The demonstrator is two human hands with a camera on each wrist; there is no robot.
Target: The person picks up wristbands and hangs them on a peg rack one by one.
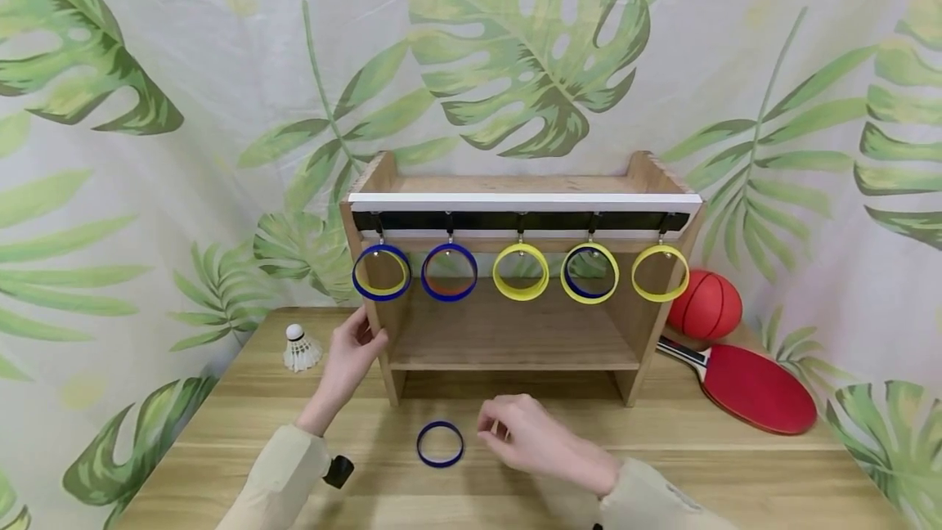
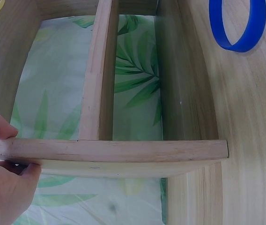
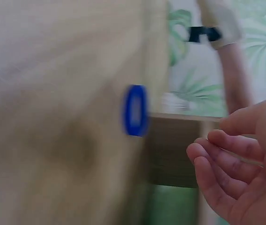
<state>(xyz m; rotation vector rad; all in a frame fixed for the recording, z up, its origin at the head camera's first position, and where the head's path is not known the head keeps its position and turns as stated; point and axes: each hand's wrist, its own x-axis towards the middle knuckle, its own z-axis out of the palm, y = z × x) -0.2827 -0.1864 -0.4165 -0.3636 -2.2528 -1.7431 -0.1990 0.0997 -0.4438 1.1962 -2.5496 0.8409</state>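
My left hand (image 1: 352, 358) grips the left side panel of a small wooden shelf (image 1: 515, 321), with thumb and fingers on either side of the panel's edge in the left wrist view. A blue silicone wristband (image 1: 419, 455) lies on the table before the shelf. Just right of it, my right hand (image 1: 531, 437) hovers with loosely curled fingers and nothing between them. Along the shelf's front, a black strip (image 1: 486, 222) carries several hooks. From these hang blue wristbands (image 1: 401, 291) on the left and yellow wristbands (image 1: 520, 294) towards the right, some with another colour showing inside.
A white shuttlecock (image 1: 300, 350) stands on the wooden table (image 1: 221, 440) left of the shelf. At the right are a red ball (image 1: 708, 306) and a red table tennis paddle (image 1: 761, 391), its handle reaching the shelf's side. A leaf-print cloth (image 1: 221, 64) hangs behind.
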